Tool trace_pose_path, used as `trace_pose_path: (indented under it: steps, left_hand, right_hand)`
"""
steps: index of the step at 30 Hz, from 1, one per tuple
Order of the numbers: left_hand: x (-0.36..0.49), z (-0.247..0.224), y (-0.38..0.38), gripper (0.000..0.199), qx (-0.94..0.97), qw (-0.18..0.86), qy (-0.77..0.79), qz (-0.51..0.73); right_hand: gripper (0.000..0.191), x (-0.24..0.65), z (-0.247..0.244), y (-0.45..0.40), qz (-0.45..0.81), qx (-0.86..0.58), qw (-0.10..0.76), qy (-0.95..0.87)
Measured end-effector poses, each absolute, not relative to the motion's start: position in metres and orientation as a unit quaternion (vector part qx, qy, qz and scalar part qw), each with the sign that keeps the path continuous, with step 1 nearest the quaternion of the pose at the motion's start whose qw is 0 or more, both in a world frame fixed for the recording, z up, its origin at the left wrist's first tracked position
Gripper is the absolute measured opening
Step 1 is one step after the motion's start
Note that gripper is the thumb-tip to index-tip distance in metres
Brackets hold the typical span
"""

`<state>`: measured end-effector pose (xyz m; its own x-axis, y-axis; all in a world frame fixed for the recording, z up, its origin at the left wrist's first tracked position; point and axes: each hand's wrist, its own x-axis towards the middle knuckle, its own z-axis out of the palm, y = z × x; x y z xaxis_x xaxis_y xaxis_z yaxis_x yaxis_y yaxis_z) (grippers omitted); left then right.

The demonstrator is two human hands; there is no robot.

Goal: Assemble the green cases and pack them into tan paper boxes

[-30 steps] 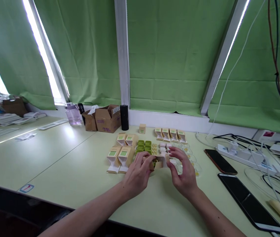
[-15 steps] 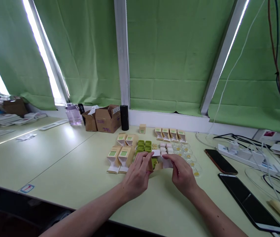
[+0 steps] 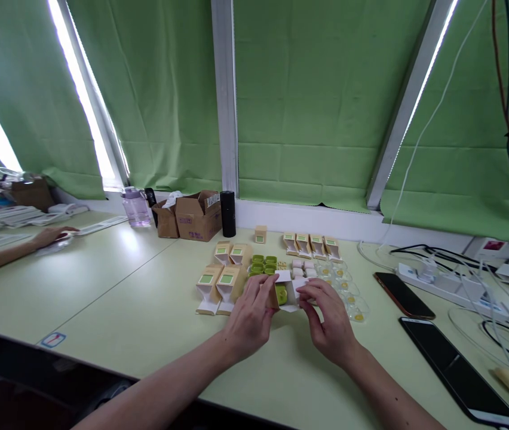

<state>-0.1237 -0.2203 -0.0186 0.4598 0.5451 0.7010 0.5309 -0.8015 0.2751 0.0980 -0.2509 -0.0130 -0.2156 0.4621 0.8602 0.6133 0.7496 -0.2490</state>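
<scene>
In the middle of the head view, a small cardboard box (image 3: 288,303) lies with its open end toward me, and a green cup shows inside (image 3: 281,293). My left hand (image 3: 251,310) is closed round the box's left side. With thumb and fingertips, my right hand (image 3: 327,313) pinches the white flap (image 3: 298,286) at its right. Behind the hands stand green cups (image 3: 263,263), small yellowish pieces (image 3: 282,265) and white-pink blocks (image 3: 303,267). Clear plastic domes with yellow centres (image 3: 346,286) lie to the right. Several kraft boxes with green labels (image 3: 218,280) stand left of my left hand.
More kraft boxes (image 3: 310,245) line the back, beside a single box (image 3: 260,234). Two phones (image 3: 454,364) and a power strip (image 3: 451,286) with cables lie right. Cartons (image 3: 197,216), a black cylinder (image 3: 227,213) and a purple bottle (image 3: 135,208) stand back left. Another person's arm (image 3: 25,251) reaches in at far left.
The small box's opening now faces me more, its white flaps spread and the green cup plainer. My right fingers have shifted down along the right flap. Another person's arm has reached in at left.
</scene>
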Motion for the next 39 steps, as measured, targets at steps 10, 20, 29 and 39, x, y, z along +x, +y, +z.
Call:
trace_pose_path:
  steps: [10, 20, 29, 39]
  left_hand:
    - [-0.124, -0.018, -0.221, 0.077, 0.849, 0.028, 0.307, 0.428]
    - [-0.121, -0.021, -0.223, 0.075, 0.86, -0.051, 0.3, 0.409]
    - [-0.119, -0.02, -0.224, 0.071, 0.877, -0.107, 0.278, 0.377]
    - [-0.122, -0.017, -0.219, 0.075, 0.854, -0.145, 0.304, 0.398]
  right_hand:
    - [0.042, 0.09, -0.009, -0.255, -0.128, -0.351, 0.455, -0.808]
    - [0.019, 0.086, -0.014, -0.252, -0.048, -0.396, 0.515, -0.759]
    - [0.011, 0.078, -0.022, -0.247, 0.03, -0.458, 0.534, -0.71]
    - [0.024, 0.081, -0.018, -0.248, 0.239, -0.43, 0.607, -0.624]
